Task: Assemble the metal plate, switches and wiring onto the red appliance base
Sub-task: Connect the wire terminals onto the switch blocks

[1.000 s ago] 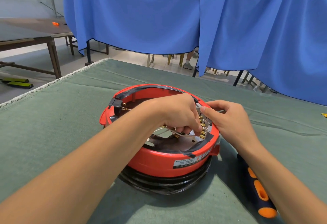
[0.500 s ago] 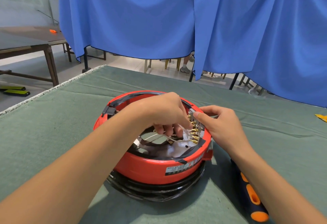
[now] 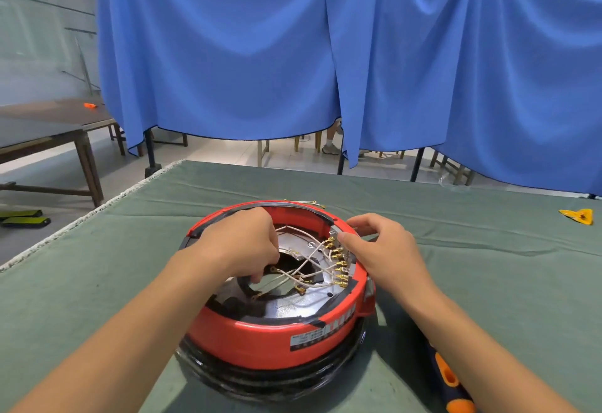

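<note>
1. Both hands are inside the top of the red appliance base (image 3: 260, 334). My left hand (image 3: 241, 246) has its fingers curled down and looks to be pinching the thin white wires (image 3: 306, 277) near the hole in the middle. My right hand (image 3: 381, 249) grips the right rim, with the thumb pressing by the row of little gold clips (image 3: 338, 266).
2. Nearest to me, the screwdriver (image 3: 451, 380) with the orange and dark handle lies on the green table (image 3: 97, 282) by its near edge, just right of the base.
3. Next, the red base sits in the middle of the table on a black ring. It looks hard, round and a bit heavy, so the rim is a good place to hold it.
4. Inside, the shiny metal plate (image 3: 293, 308) looks thin, stiff and maybe sharp at the edges. The wires are soft and bendy. I think it is best to hold them close to the clips and not tug.
5. Far off, a yellow scrap (image 3: 576, 216) lies near the table's right edge. Blue curtains (image 3: 228, 54) hang behind.
</note>
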A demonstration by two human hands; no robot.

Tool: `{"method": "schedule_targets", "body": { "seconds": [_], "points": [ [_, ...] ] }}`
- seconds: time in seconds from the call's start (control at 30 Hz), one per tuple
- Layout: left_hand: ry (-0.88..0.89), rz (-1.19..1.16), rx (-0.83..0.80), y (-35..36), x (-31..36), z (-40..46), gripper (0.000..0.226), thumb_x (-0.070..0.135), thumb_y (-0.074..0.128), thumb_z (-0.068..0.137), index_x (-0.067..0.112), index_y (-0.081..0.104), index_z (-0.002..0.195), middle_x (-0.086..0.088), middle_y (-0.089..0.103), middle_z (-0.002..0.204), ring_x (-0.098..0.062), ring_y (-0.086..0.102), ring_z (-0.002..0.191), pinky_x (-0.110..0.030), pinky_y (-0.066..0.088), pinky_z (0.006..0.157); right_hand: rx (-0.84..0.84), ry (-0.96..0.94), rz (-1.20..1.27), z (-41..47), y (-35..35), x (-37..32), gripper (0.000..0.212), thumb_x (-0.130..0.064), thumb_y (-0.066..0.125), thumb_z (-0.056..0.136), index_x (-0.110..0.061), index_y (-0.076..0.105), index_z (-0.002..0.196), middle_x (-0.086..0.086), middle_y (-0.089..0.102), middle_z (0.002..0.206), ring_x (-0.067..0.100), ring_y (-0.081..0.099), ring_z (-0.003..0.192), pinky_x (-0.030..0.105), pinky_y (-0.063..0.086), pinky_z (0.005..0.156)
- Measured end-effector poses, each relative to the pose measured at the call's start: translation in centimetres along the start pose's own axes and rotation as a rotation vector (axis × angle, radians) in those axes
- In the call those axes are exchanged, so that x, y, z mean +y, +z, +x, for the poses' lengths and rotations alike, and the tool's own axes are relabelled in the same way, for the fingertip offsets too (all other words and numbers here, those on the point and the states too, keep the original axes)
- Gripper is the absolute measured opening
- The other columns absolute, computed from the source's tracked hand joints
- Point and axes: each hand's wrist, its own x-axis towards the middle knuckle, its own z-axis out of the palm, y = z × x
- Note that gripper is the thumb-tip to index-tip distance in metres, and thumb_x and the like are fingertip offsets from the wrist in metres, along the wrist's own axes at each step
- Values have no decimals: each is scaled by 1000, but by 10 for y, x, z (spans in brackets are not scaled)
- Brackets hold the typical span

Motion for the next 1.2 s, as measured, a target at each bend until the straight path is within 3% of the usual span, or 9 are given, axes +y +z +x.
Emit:
{"method": "schedule_targets", "body": {
  "seconds": [0.07, 0.13, 0.3, 0.57, 0.73, 0.87, 1.0, 1.07, 1.2],
  "points": [
    [-23, 75, -85, 4, -1, -1, 14, 16, 61, 82, 11, 73, 79, 4, 59, 40, -3, 51, 39, -33, 56, 76, 0, -8, 3, 0, -1, -1, 7, -39, 68, 82, -35, 65, 87, -18, 64, 87, 9, 63, 89, 35, 51, 81],
    [-24, 190, -76, 9, 1, 1, 12, 17, 63, 80, 11, 73, 80, 5, 56, 40, -12, 57, 52, -34, 56, 75, 0, -8, 2, 1, -2, -2, 7, -39, 67, 83, -35, 65, 88, -18, 64, 88, 9, 63, 89, 35, 51, 81],
    [-49, 325, 81, 15, 7, 2, 17, 22, 66, 78, 20, 65, 95, 0, 67, 96, -24, 61, 90, -32, 42, 68, 2, -11, 10, 1, -3, -3, 7, -39, 67, 83, -34, 64, 88, -18, 63, 87, 9, 62, 89, 35, 50, 81],
    [-61, 514, 210, 17, 9, -4, 21, 10, 57, 82, 17, 58, 102, -6, 65, 106, -26, 58, 87, -33, 33, 63, 1, -4, 26, 0, -2, -2, 10, -39, 67, 83, -32, 66, 91, -17, 63, 87, 9, 62, 87, 36, 51, 80],
    [-29, 547, 281, 16, 12, -6, 16, 8, 57, 83, 19, 58, 95, -4, 67, 102, -25, 57, 79, -32, 33, 60, 5, -8, 16, 0, -2, -1, 13, -39, 67, 84, -31, 67, 93, -18, 63, 87, 8, 61, 88, 34, 50, 79],
    [48, 383, 158, 17, 11, -2, 24, 14, 63, 84, 29, 70, 101, 1, 68, 99, -23, 62, 89, -31, 38, 65, 5, -10, 17, 1, -3, -1, 11, -38, 67, 84, -31, 66, 92, -17, 63, 86, 9, 62, 88, 33, 50, 78],
    [172, 32, -5, 8, -1, 4, 9, 19, 70, 83, 26, 75, 82, 7, 55, 47, -8, 51, 46, -24, 40, 54, -3, -9, 19, 0, -3, -2, 10, -38, 67, 84, -31, 66, 92, -16, 64, 88, 10, 62, 88, 34, 51, 78],
    [245, -114, -128, 6, -5, 5, 12, 20, 71, 84, 27, 77, 91, 6, 50, 44, -5, 42, 41, -21, 36, 50, -7, -5, 23, 0, -2, -2, 11, -38, 67, 84, -31, 66, 92, -16, 64, 89, 11, 63, 88, 35, 51, 79],
    [268, 133, -215, 8, -1, 3, 22, 27, 62, 90, 39, 70, 107, 22, 50, 44, 2, 45, 48, -18, 29, 47, -10, 1, 29, 0, -3, -3, 13, -39, 67, 84, -30, 67, 94, -15, 65, 90, 12, 64, 88, 39, 53, 81]
  ]
}}
